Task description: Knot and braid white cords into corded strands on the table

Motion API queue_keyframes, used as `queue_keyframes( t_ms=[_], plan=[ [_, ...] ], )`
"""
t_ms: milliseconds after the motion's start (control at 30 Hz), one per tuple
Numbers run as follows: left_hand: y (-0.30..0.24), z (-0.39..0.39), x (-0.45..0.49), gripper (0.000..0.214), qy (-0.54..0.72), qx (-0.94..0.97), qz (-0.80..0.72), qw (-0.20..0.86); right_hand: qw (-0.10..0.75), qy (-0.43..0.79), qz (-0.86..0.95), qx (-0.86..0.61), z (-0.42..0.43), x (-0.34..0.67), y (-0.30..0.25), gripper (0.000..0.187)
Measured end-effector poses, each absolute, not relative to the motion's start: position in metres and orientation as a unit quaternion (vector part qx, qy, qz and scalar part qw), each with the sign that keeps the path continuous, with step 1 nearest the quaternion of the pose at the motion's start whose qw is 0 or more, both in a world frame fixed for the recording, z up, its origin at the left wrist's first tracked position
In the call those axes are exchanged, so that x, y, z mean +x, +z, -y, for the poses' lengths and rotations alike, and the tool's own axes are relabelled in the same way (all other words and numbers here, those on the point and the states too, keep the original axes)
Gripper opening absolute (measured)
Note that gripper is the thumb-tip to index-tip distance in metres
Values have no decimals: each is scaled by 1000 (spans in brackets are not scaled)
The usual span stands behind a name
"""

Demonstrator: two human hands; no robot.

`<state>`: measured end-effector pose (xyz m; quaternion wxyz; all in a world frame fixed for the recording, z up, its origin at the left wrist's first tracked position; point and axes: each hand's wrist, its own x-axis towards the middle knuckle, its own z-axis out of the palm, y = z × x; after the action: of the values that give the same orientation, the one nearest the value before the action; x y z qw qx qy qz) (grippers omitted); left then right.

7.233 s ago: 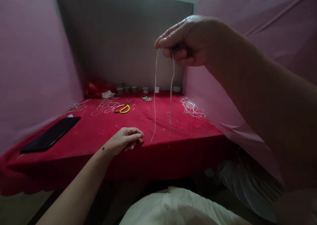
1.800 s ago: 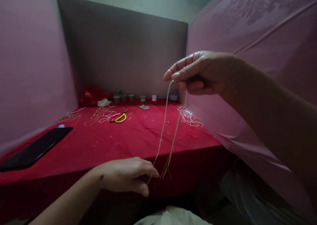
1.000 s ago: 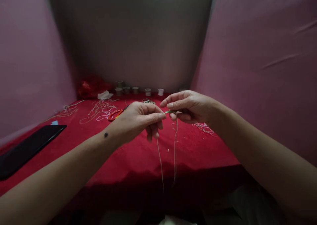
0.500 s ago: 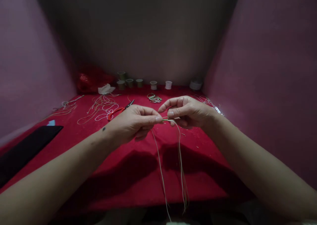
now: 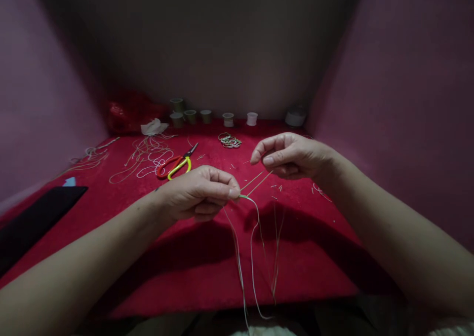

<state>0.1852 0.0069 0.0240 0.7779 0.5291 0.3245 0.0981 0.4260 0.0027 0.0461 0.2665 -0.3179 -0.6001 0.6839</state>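
Between thumb and forefinger, my left hand (image 5: 207, 193) pinches a short green knotted cord (image 5: 243, 196). Pale loose strands (image 5: 253, 242) hang from it past the table's front edge. Higher and to the right, my right hand (image 5: 292, 154) is closed on a thin tan thread (image 5: 260, 182) that runs taut back to the green knotted part. A second tan strand lies alongside it, and a thread end pokes out by the right forefinger. More threads dangle below my right hand.
Scissors (image 5: 177, 163) with red and yellow handles lie beyond my left hand. Loose cords (image 5: 148, 153), a coiled cord bundle (image 5: 229, 140) and several thread spools (image 5: 228, 119) are farther back on the red cloth (image 5: 207, 286). A black flat object (image 5: 40, 222) lies at left.
My right hand has moved up and right, away from my left hand, drawing a thread taut. My left hand has dropped slightly, still pinching the cord. The yellow scissor handle now shows.
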Motion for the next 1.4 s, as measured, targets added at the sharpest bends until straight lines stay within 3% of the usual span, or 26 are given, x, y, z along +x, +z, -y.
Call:
queue_keyframes(
  t_ms=[233,400,500,533,733,933,1233,1400],
  plan=[
    [23,-8,189,12,127,506,-331,787,227,550,685,-420,-37,427,76,19],
    [16,-9,195,14,157,498,-346,780,272,265,767,-516,-64,416,74,7],
    [8,-9,195,14,195,485,-359,773,329,56,750,-571,-51,403,59,11],
    [5,-9,195,13,208,481,-363,770,344,52,737,-580,-41,398,54,13],
    [-6,-11,201,13,243,471,-372,762,327,387,611,-608,23,378,23,16],
    [-8,-9,205,15,236,502,-391,734,360,598,495,-517,29,382,5,10],
    [-10,-8,205,20,233,540,-401,702,348,651,466,-488,27,385,-4,13],
    [-11,-9,204,17,244,519,-396,717,364,587,517,-506,27,380,-7,18]
  ],
)
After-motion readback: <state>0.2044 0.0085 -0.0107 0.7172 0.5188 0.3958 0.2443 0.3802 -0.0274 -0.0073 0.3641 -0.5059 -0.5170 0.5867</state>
